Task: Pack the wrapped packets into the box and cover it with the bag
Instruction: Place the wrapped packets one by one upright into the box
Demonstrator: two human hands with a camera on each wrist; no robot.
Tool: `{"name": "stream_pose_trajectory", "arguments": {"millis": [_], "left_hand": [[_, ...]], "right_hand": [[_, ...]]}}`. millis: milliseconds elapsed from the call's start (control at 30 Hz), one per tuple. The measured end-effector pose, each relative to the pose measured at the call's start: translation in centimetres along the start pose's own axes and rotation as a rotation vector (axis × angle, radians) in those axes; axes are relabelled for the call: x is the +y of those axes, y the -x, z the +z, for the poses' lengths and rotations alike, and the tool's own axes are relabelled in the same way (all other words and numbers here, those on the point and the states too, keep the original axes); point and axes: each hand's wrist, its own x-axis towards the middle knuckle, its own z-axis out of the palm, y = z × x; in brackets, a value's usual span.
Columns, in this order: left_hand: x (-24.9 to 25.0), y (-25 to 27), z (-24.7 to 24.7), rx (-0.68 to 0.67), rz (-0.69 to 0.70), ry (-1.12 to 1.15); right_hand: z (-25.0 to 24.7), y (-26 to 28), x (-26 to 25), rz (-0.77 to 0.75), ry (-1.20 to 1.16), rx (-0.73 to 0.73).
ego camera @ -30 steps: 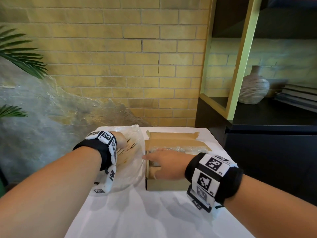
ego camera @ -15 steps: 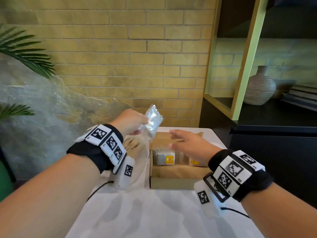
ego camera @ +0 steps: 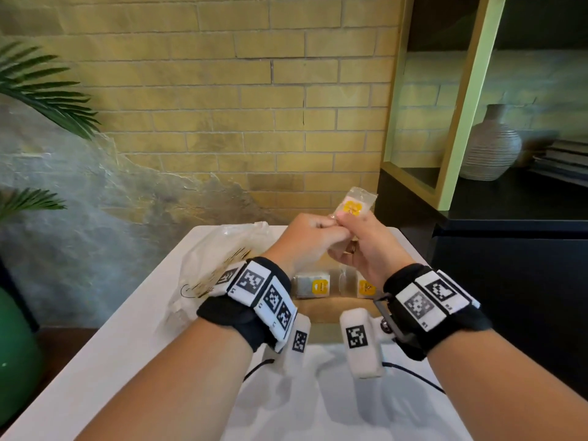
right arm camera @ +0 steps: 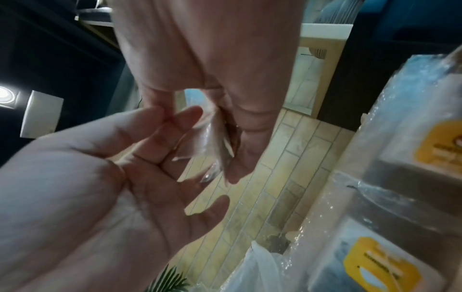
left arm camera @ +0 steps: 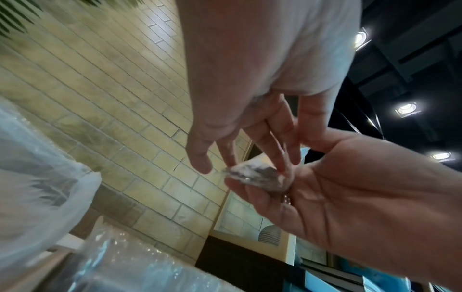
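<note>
Both hands meet above the open cardboard box [ego camera: 324,310]. My right hand [ego camera: 350,224] pinches a clear-wrapped packet [ego camera: 353,205] with a yellow label between thumb and fingers [right arm camera: 237,162]. My left hand [ego camera: 321,230] is beside it, its straight fingers [left arm camera: 230,158] touching the packet [left arm camera: 252,175] and its thumb apart from it. Two wrapped packets [ego camera: 311,285] [ego camera: 365,287] lie in the box. The clear plastic bag [ego camera: 219,265] lies crumpled to the left of the box.
The box and bag sit on a white table [ego camera: 127,345] against a brick wall. A black cabinet [ego camera: 509,265] with a ribbed vase [ego camera: 490,148] stands close on the right. Palm leaves [ego camera: 47,87] and a green pot [ego camera: 16,351] are at the left.
My left hand came out of the bag with a packet and carried it right above the box. My right hand rose from the box and took hold of it.
</note>
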Motion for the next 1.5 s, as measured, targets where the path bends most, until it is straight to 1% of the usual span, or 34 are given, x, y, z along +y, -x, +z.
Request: {"name": "stream_pose_trajectory", "arguments": {"millis": [67,133,200,300,400,467,533,600,667,800,933,1000,1100,1200,1300,1400,1500], "left_hand": [[-0.5,-0.4,-0.1,0.033,0.016,0.004],[-1.1,-0.8,-0.3,0.072,0.036,0.029],[-1.6,-1.2,-0.4,0.140,0.049,0.070],[-2.2,-1.6,-0.3,0.264,0.077,0.060],[-2.4,-2.2,-0.3,0.375,0.093,0.035],[-2.6,-2.5,-0.5,0.407,0.078,0.079],[-2.7,-2.6,-0.6,0.355,0.020,0.203],[-2.8,-2.7,-0.9,0.262,-0.052,0.307],[-3.1,-2.7,-1.2,0.186,-0.075,0.302],[-3.8,-2.5,-1.7,0.186,-0.042,0.227],[-3.8,-2.2,-2.1,0.190,-0.001,0.160],[-3.7,-2.0,-2.3,0.217,0.010,0.128],[-3.7,-1.7,-2.9,0.258,-0.017,0.076],[-3.8,-1.5,-3.1,0.209,-0.050,0.060],[-3.9,-1.4,-2.8,0.170,-0.052,0.059],[-3.8,-1.3,-2.9,0.163,-0.064,0.052],[-3.4,-1.2,-3.1,0.152,-0.089,0.136]], "right_hand": [[-0.1,-0.2,0.1,-0.002,-0.026,0.061],[-0.6,-0.4,0.2,0.008,-0.040,0.072],[-1.0,-0.5,0.4,-0.009,0.016,0.077],[-0.9,-0.7,0.4,-0.058,0.140,0.046],[-0.9,-1.2,0.4,-0.091,0.162,0.002],[-1.3,-1.6,0.5,-0.128,0.166,0.015],[-1.6,-1.9,0.7,-0.168,0.154,0.026],[-1.8,-2.1,0.6,-0.182,0.111,0.015],[-1.8,-2.4,0.6,-0.185,0.110,0.003],[-1.5,-2.6,0.5,-0.188,0.215,-0.002],[-1.6,-2.3,0.5,-0.166,0.235,-0.012],[-1.8,-2.1,0.4,-0.151,0.277,-0.035],[-2.0,-1.6,0.0,-0.126,0.347,-0.083],[-2.1,-1.4,-0.2,-0.112,0.483,-0.133],[-2.0,-1.2,-0.1,-0.099,0.605,-0.109],[-2.3,-1.0,-0.3,-0.076,0.599,-0.115],[-2.8,-0.7,-0.8,-0.054,0.568,-0.078]]}}
